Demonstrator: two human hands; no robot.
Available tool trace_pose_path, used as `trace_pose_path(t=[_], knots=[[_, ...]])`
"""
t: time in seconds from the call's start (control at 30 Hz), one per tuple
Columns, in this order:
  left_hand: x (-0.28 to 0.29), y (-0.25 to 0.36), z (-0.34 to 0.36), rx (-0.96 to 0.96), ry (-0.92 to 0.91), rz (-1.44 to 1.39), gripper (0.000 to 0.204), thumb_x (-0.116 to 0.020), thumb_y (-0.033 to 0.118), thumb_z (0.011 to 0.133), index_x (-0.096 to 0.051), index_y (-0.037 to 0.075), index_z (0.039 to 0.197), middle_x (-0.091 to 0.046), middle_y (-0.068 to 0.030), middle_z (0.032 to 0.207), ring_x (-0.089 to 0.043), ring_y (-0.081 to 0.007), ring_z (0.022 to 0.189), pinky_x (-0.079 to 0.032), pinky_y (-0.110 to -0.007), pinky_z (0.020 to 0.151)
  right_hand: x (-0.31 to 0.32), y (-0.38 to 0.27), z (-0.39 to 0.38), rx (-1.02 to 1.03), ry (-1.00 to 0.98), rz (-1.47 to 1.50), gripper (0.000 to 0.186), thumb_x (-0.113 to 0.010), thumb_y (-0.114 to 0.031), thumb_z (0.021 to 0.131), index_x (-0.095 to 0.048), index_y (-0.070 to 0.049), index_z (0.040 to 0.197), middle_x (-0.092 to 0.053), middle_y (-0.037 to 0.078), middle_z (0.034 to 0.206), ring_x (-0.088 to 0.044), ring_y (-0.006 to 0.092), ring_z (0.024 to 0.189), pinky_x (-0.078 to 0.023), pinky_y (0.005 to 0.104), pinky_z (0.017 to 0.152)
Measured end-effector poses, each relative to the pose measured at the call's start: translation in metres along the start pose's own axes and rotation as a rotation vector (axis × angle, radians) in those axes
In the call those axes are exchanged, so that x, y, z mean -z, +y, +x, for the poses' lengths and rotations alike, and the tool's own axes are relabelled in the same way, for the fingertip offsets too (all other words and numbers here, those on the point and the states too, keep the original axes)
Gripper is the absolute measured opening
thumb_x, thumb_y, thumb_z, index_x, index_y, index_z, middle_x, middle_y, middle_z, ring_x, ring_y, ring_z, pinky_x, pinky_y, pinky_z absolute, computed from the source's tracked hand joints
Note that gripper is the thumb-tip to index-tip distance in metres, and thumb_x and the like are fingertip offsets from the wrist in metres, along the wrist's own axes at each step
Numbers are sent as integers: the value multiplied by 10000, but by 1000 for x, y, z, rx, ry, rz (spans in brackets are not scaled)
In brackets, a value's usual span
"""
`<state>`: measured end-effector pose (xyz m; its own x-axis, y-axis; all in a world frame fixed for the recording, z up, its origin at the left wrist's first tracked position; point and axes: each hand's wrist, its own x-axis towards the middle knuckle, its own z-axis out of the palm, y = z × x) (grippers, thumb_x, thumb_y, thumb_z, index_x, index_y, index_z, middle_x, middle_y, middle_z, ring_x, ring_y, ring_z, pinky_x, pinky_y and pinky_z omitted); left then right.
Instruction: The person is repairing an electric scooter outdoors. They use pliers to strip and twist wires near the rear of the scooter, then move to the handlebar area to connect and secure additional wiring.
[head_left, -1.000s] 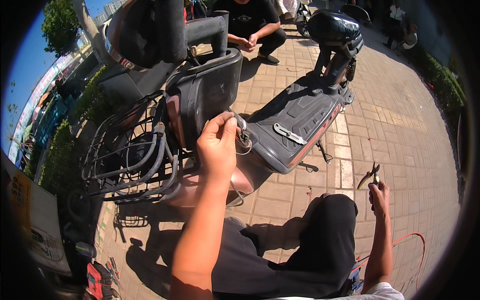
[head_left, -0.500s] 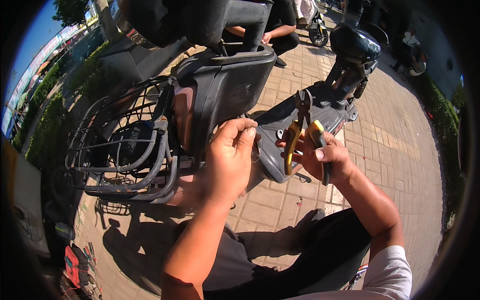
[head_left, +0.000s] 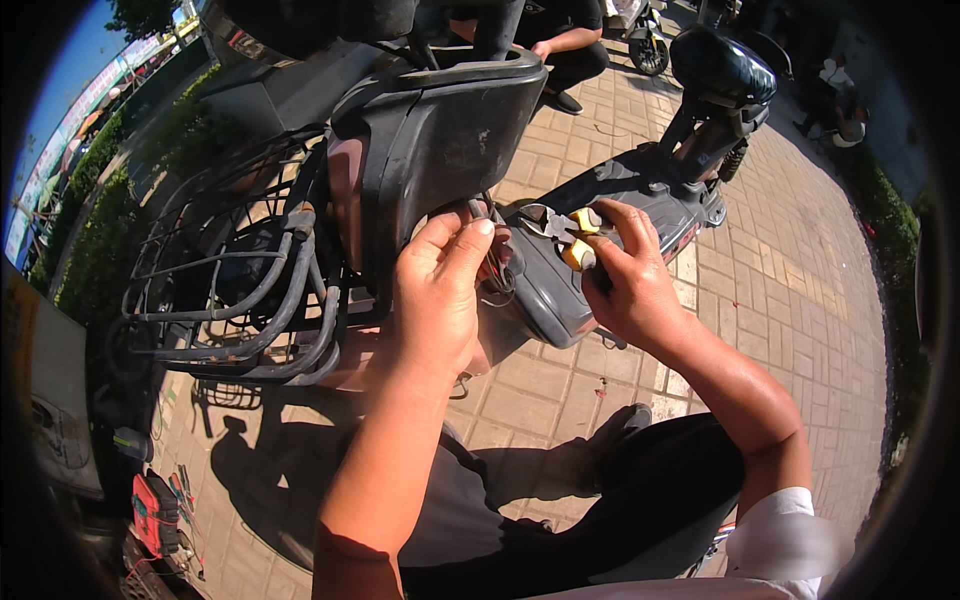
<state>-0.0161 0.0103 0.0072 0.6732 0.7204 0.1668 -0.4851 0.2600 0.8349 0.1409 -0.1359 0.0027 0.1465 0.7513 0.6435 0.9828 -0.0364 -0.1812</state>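
Note:
My left hand [head_left: 435, 295] pinches a thin cable or wire [head_left: 480, 214], hard to make out exactly, beside the dark front panel [head_left: 440, 140] of an electric scooter. Just right of it, my right hand [head_left: 635, 285] grips cutting pliers [head_left: 545, 222] with yellow-and-black handles, their metal head pointing left toward the left hand's fingertips. Below the fingers, loose wires hang by the front end of the scooter's grey footboard [head_left: 545, 305]. A dark wire basket [head_left: 300, 225] is on the scooter's left end in view, left of my left hand.
A co-worker [head_left: 570, 40] crouches behind the scooter on the paved ground [head_left: 800, 300]. Another two-wheeler [head_left: 650, 50] stands farther back, with seated people [head_left: 845, 120] at the upper right. A red tool case [head_left: 152, 510] lies at lower left. Hedges line both sides.
My right hand has swung up and leftward with the pliers, whose head has turned from pointing upward to pointing left. My left hand has shifted slightly, still pinching near the panel.

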Motion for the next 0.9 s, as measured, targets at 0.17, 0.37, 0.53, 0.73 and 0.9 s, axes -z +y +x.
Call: trace_pose_path(t=[0.17, 0.37, 0.53, 0.73, 0.9], knots=[[3, -2, 1, 42, -17, 2, 162, -590, 132, 981, -629, 1, 1068, -659, -58, 965, -608, -128, 819, -492, -260, 747, -9, -2, 12, 36, -29, -69, 382, -685, -19, 642, -639, 23, 1019, -471, 239, 1310, -446, 404, 1227, -346, 514, 1025], [9, -1, 8, 94, -127, -111, 160, -576, 133, 985, -597, -4, 1063, -627, -64, 954, -576, -119, 835, -477, -262, 768, -11, -11, 26, 45, -51, -36, 337, -682, -30, 667, -659, 21, 1000, -487, 239, 1310, -455, 400, 1230, -352, 488, 1024], [11, 2, 10, 112, -196, -145, 171, -555, 104, 981, -567, -13, 1104, -609, -66, 954, -569, -127, 839, -476, -267, 775, -5, -14, 31, 60, -107, -34, 380, -674, 33, 626, -644, 37, 1005, -499, 233, 1276, -482, 398, 1185, -405, 461, 1015], [11, 7, 12, 150, -228, -152, 161, -522, 75, 963, -558, -21, 1088, -574, -59, 911, -536, -162, 794, -479, -309, 759, -5, -8, 33, 85, -119, 10, 251, -690, -46, 669, -666, 9, 912, -562, 173, 1130, -537, 330, 1028, -448, 396, 877], [13, 6, 14, 158, -232, -146, 120, -504, 107, 966, -574, 15, 998, -533, -36, 799, -470, -119, 680, -413, -264, 650, -6, -11, 29, -43, -198, 281, 242, -669, -48, 692, -665, 24, 923, -583, 174, 1040, -569, 330, 924, -478, 412, 808]])
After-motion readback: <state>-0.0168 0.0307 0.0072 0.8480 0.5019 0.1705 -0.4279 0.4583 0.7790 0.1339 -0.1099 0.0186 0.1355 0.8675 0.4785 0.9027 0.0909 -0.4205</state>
